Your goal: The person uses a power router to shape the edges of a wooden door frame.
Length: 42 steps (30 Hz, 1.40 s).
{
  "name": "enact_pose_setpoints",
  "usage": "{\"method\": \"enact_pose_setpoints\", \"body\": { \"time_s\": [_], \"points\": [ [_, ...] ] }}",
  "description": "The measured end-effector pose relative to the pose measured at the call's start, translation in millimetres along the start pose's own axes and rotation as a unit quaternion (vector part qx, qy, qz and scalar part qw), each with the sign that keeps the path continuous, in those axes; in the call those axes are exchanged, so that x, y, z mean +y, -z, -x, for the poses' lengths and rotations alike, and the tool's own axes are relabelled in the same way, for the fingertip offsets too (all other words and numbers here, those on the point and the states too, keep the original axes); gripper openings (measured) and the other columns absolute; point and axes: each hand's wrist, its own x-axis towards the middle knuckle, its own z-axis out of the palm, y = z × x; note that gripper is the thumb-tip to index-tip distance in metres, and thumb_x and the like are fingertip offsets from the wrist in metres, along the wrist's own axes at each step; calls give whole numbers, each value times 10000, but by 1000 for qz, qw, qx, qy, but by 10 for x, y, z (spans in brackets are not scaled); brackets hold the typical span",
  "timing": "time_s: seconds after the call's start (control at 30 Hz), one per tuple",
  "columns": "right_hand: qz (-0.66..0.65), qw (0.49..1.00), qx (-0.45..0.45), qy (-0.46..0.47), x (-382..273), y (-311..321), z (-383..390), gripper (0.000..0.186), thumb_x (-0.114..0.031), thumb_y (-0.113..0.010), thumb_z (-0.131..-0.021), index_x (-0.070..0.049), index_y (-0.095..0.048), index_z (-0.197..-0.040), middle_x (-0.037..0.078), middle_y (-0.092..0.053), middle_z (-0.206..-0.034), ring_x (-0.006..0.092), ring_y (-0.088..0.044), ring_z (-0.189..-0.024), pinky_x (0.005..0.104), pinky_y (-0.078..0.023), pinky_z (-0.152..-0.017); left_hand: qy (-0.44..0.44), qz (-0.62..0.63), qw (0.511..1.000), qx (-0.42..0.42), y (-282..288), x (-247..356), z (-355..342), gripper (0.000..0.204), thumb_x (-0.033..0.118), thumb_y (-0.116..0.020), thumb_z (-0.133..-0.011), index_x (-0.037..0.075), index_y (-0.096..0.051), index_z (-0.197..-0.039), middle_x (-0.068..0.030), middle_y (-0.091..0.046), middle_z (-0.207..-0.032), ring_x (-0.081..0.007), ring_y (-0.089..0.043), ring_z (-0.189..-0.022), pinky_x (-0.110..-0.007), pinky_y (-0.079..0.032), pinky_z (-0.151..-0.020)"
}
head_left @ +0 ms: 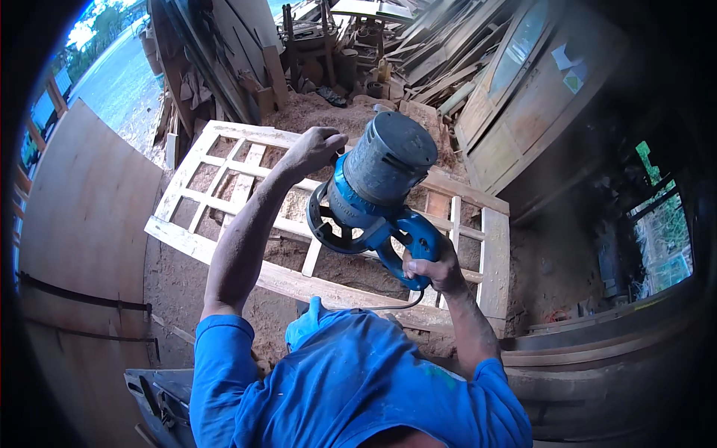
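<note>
A blue-and-grey router point(392, 160) is tilted, held in front of me above a pale wooden lattice frame point(493, 261). My right hand point(441, 269) wraps round the router's blue D-shaped rear handle. Up at the router's far left side, my left hand point(321, 148) is closed with its fingers curled against the tool; the part it grips is mostly hidden. The open ring-like base of the router faces left, apart from the frame as far as I can see. A dark power cord point(388, 307) runs from the handle toward my body.
Sawdust point(351, 272) covers the ground under and around the frame. A large plywood sheet point(82, 246) stands at the left. Scrap boards point(448, 52) are heaped at the back, and a panelled door point(515, 112) leans at the far right.
</note>
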Motion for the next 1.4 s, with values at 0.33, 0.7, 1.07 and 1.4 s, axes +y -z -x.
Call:
{"method": "enact_pose_setpoints", "body": {
  "time_s": [0.33, 0.7, 1.07, 1.4],
  "points": [
    [-164, 984, -14, 64, 32, 35, 269, 664, -46, -658, -700, 56, -440, -1319, 104, -586, -737, 188, -589, -616, 352, -508, -615, -31, 282, 930, 233, -306, -770, 838, 391, 335, -448, -1043, 51, -548, -1293, -40, -648, -1033, -98, -570, -881, -249, -447, -780],
    [-132, 988, -32, 71, -108, -43, 134, 729, -87, -627, -697, 48, -372, -1367, 88, -543, -730, 184, -578, -603, 389, -520, -624, -74, 644, 740, 180, -1358, -724, 1251, 242, 17, -657, -892, 39, -557, -1112, -100, -617, -1225, -169, -618, -1050, -310, -522, -898],
    [-170, 981, -81, 48, -3, 23, 50, 742, -69, -664, -692, 25, -361, -1363, 97, -557, -731, 207, -589, -608, 394, -516, -619, 60, 679, 730, 46, -1102, -741, 1270, 241, 169, -701, -807, 49, -643, -1008, -49, -627, -918, -203, -624, -837, -389, -538, -786],
    [87, 992, -53, 76, 73, 338, 60, 556, -89, -718, -693, 30, -549, -1210, 53, -650, -821, 128, -632, -756, 294, -517, -712, 25, 238, 953, 186, 72, -408, 858, 605, 560, -317, -1027, 56, -548, -1271, -29, -607, -844, -65, -441, -635, -228, -362, -551]
  ]
}}
